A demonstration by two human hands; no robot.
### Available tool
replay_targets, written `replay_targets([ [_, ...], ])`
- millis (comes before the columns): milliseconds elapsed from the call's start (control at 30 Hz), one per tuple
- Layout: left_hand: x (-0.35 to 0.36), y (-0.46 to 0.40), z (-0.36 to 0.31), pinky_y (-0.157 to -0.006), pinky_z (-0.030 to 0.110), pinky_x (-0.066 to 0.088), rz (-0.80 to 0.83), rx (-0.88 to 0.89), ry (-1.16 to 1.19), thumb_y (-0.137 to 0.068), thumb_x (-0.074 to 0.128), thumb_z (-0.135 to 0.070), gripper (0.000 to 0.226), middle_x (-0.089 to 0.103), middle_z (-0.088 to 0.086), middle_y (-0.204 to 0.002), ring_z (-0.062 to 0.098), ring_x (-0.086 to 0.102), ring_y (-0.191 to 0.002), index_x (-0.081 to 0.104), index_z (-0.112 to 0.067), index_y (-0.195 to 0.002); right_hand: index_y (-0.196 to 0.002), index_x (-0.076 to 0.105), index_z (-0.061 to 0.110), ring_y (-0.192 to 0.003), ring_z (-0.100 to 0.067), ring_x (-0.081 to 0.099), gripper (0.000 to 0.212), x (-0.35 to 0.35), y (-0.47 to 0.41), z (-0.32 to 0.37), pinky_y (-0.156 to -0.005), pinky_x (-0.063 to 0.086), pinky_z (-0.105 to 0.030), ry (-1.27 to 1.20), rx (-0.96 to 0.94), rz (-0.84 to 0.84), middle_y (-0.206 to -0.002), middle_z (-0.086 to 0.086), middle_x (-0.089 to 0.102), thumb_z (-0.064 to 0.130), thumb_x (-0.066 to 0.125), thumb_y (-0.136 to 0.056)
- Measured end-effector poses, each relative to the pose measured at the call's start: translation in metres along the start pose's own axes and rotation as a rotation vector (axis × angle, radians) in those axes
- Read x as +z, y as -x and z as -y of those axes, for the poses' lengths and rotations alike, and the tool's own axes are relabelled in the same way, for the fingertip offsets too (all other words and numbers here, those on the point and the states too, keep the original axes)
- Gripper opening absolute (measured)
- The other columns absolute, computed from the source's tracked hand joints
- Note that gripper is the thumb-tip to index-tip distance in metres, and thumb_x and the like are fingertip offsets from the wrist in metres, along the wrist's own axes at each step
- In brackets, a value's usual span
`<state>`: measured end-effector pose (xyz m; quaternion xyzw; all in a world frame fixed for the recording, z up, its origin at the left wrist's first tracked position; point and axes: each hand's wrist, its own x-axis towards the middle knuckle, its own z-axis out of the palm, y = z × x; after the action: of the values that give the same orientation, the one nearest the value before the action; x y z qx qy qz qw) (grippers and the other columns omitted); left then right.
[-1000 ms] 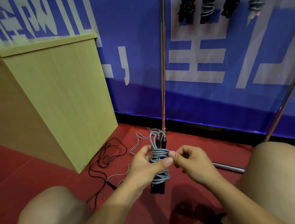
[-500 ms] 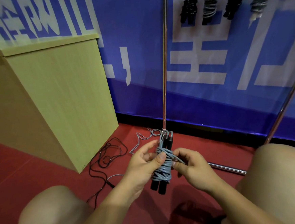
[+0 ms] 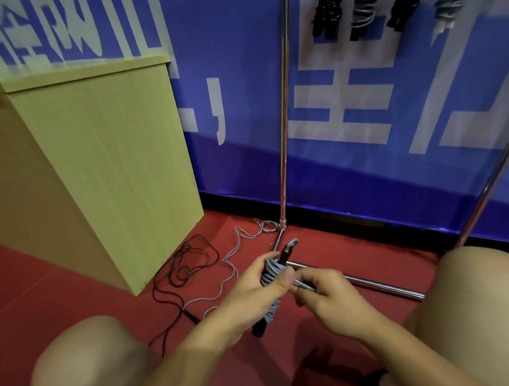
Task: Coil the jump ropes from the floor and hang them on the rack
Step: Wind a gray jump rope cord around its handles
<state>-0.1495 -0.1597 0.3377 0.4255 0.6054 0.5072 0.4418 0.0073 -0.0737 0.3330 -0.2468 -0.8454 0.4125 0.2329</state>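
Head view: our left hand (image 3: 254, 287) fingers curled round grey rope bundle (image 3: 272, 275) with black handles, thumb pressing coils. Our right hand (image 3: 325, 300) fingers pinch loose grey end just beside bundle. Beyond fingers, black rope (image 3: 186, 265) lies loose on floor (image 3: 57, 293). Above, four coiled ropes (image 3: 363, 1) hang on rack (image 3: 283, 114).

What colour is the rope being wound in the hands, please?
Grey cord on black handles, in the head view.

Grey-blue cord wound on black handles (image 3: 271, 278), loose black rope (image 3: 186, 266) and loose grey rope (image 3: 239, 249) on dark red floor (image 3: 57, 299), pale wood-grain cabinet (image 3: 107, 161), blue banner with white characters (image 3: 347, 109), chrome rack pole (image 3: 285, 114).
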Motion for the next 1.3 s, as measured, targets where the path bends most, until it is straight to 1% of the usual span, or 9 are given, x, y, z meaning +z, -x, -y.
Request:
replay_targets([
  [100,0.0,-0.001,0.0,-0.099,0.031,0.05,0.001,0.029,0.065,-0.056,0.08,-0.074,0.094,0.071,-0.003,-0.118,0.011,0.066,-0.107,0.055,-0.027,-0.133,-0.083,0.065,0.003,-0.048,0.0,0.036,0.024,-0.005,-0.001,0.005,-0.049,0.031,-0.018,-0.226,0.072,0.094,-0.053,0.013,0.047,0.023,0.062,-0.096],
  [233,0.001,0.001,-0.005,-0.082,0.03,0.054,0.043,0.046,0.202,-0.048,0.087,-0.07,0.085,0.074,0.002,-0.097,0.017,0.068,-0.092,0.067,-0.02,-0.114,-0.067,0.063,0.02,-0.046,-0.012,0.034,0.04,-0.008,-0.003,0.008,-0.047,0.024,-0.025,-0.499,0.13,0.182,-0.057,-0.001,0.051,0.057,0.072,-0.078],
  [333,0.004,0.001,-0.009,-0.062,0.028,0.052,0.029,-0.003,0.298,-0.042,0.091,-0.067,0.095,0.068,0.005,-0.079,0.017,0.063,-0.07,0.066,-0.012,-0.115,-0.077,0.069,0.016,-0.044,-0.013,0.037,0.047,-0.009,-0.005,0.008,-0.047,0.029,-0.027,-0.567,0.096,0.236,-0.058,-0.003,0.056,0.062,0.07,-0.077],
  [467,-0.002,0.0,-0.015,-0.049,0.027,0.048,-0.008,-0.072,0.447,-0.04,0.092,-0.066,0.096,0.059,0.007,-0.072,0.018,0.055,-0.052,0.069,-0.011,-0.115,-0.075,0.065,0.011,-0.042,-0.008,0.02,0.047,-0.008,-0.009,0.01,-0.044,0.024,-0.019,-0.836,0.269,0.151,-0.049,0.0,0.027,0.055,0.057,-0.088],
  [567,-0.001,0.002,-0.017,-0.048,0.027,0.047,0.047,-0.048,0.454,-0.044,0.09,-0.066,0.085,0.059,0.004,-0.072,0.018,0.055,-0.051,0.072,-0.013,-0.107,-0.07,0.056,0.01,-0.042,-0.007,0.016,0.044,-0.007,-0.01,0.015,-0.044,0.022,-0.019,-0.918,0.357,0.113,-0.049,0.001,0.022,0.047,0.046,-0.091],
  [833,-0.001,0.008,-0.017,-0.053,0.03,0.051,0.21,0.0,0.424,-0.062,0.088,-0.055,0.086,0.056,0.005,-0.077,0.017,0.054,-0.056,0.059,-0.003,-0.124,-0.077,0.064,0.008,-0.038,-0.007,0.026,0.025,-0.024,-0.013,0.019,-0.039,0.028,-0.021,-0.954,0.477,-0.037,-0.051,0.001,0.034,0.028,0.057,-0.09],
  [967,0.004,0.008,-0.016,-0.053,0.031,0.051,0.151,-0.046,0.395,-0.061,0.089,-0.052,0.067,0.06,0.007,-0.075,0.019,0.057,-0.058,0.056,-0.009,-0.101,-0.089,0.061,0.01,-0.045,-0.008,0.04,0.012,-0.025,-0.012,0.016,-0.045,0.039,-0.021,-0.96,0.521,-0.072,-0.057,-0.001,0.047,0.021,0.061,-0.089],
  [1133,0.007,0.009,-0.017,-0.051,0.03,0.053,0.021,-0.145,0.402,-0.073,0.075,-0.037,0.052,0.064,0.011,-0.079,0.024,0.062,-0.063,0.058,-0.008,-0.111,-0.087,0.065,0.007,-0.053,-0.015,0.049,0.013,-0.027,-0.014,0.022,-0.053,0.048,-0.026,-0.98,0.556,-0.148,-0.063,-0.006,0.055,0.006,0.054,-0.093],
  [1300,0.008,0.004,-0.015,-0.059,0.032,0.055,-0.042,-0.132,0.413,-0.069,0.074,-0.04,0.047,0.062,0.013,-0.072,0.023,0.06,-0.059,0.063,-0.004,-0.096,-0.099,0.056,0.009,-0.058,-0.018,0.058,0.018,-0.025,-0.014,0.022,-0.059,0.055,-0.03,-0.995,0.501,-0.259,-0.069,-0.01,0.063,-0.006,0.053,-0.09],
])
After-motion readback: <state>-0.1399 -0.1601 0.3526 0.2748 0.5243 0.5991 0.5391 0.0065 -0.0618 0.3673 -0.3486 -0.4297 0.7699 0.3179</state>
